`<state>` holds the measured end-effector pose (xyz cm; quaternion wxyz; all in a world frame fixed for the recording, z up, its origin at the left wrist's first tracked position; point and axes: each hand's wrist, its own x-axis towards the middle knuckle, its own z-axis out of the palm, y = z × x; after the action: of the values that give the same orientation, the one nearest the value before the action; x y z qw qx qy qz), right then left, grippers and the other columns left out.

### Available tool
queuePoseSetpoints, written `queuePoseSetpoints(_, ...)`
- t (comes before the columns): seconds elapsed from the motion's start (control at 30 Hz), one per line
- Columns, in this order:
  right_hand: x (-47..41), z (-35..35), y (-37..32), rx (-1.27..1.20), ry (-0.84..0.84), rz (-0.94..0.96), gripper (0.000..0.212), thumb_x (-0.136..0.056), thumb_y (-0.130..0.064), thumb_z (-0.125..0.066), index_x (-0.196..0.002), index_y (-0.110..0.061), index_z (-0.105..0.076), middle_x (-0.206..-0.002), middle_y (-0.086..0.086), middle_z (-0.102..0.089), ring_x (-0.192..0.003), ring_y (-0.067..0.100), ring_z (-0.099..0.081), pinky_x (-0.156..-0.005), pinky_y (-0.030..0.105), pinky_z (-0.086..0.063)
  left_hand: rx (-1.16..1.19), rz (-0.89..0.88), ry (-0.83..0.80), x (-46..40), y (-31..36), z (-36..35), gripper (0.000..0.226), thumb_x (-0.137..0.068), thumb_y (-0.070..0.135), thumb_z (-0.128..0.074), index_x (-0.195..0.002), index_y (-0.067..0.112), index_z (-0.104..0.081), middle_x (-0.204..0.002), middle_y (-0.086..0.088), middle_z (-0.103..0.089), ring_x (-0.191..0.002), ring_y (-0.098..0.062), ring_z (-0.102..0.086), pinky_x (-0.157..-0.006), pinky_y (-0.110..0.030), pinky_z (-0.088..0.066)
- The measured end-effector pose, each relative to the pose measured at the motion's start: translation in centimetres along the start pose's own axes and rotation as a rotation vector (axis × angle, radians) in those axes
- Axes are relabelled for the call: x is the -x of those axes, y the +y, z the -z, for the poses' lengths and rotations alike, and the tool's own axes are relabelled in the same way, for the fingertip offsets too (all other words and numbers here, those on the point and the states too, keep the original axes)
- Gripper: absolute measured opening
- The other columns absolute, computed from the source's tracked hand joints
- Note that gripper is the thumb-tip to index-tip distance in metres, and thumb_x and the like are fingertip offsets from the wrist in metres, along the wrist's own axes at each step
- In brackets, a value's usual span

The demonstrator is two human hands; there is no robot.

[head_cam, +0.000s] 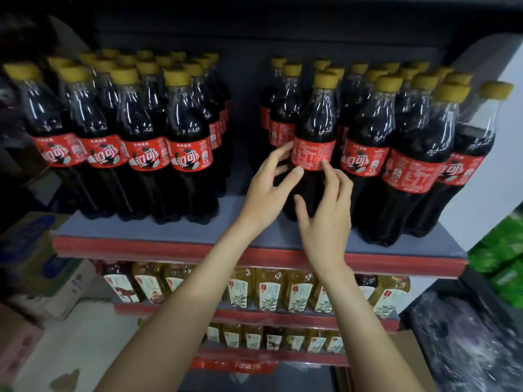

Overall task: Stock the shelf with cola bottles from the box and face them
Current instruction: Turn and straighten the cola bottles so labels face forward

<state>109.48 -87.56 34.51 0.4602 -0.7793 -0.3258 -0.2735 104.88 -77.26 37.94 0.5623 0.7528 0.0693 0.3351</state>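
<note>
Both hands reach to one cola bottle (312, 142) standing upright at the front of the shelf (169, 230), at the left end of the right-hand group of bottles (396, 137). The left hand (268, 190) has its fingers spread wide, fingertips touching the bottle's red label at its left edge. The right hand (325, 210) is also spread, index fingertip at the label's lower right, gripping nothing.
</note>
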Motion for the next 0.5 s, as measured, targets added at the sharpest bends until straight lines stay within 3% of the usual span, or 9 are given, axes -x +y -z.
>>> queuePoseSetpoints(0.1,-0.3,-0.4,0.1,0.057,-0.01,-0.008,0.084,-0.083,-0.024,-0.074,-0.148,-0.018,-0.022,-0.137,0.015,-0.04,-0.118,0.032,-0.053,-0.074,0.038,-0.054,-0.072,-0.064,0.191,-0.9,-0.6,0.7,0.043,-0.095,0.016,-0.055,-0.137,0.022,-0.045,-0.137,0.0,-0.05,-0.117,-0.008,-0.053,-0.096,-0.021,-0.046)
queuePoseSetpoints(0.17,-0.7,-0.6,0.0,0.111,-0.051,-0.013,0.094,-0.08,-0.024,-0.077,-0.148,-0.029,-0.012,-0.139,0.016,-0.038,-0.111,0.034,-0.057,-0.063,0.041,-0.055,-0.144,-0.06,0.276,-2.2,-1.6,1.4,0.052,-0.093,0.014,-0.058,-0.141,0.022,-0.04,-0.14,-0.003,-0.046,-0.117,-0.01,-0.05,-0.098,-0.028,-0.045)
queuePoseSetpoints(0.3,-0.8,-0.7,-0.3,0.22,-0.086,0.013,0.096,-0.08,-0.017,-0.076,-0.148,-0.033,-0.009,-0.135,0.02,-0.04,-0.096,0.035,-0.06,-0.045,0.033,-0.046,-0.18,-0.021,0.199,-4.2,-3.2,1.8,0.072,-0.089,0.015,-0.065,-0.148,0.028,-0.025,-0.149,-0.007,-0.035,-0.126,-0.017,-0.045,-0.106,-0.042,-0.043)
queuePoseSetpoints(0.5,-0.2,-1.1,-0.2,0.312,-0.028,0.013,0.093,-0.076,-0.009,-0.077,-0.149,-0.016,-0.02,-0.114,0.013,-0.039,-0.082,0.031,-0.055,-0.04,0.024,-0.03,-0.145,-0.047,-0.02,-6.6,-3.9,1.5,0.09,-0.089,0.011,-0.065,-0.152,0.025,-0.001,-0.157,-0.006,-0.023,-0.143,-0.018,-0.027,-0.117,-0.045,-0.027)
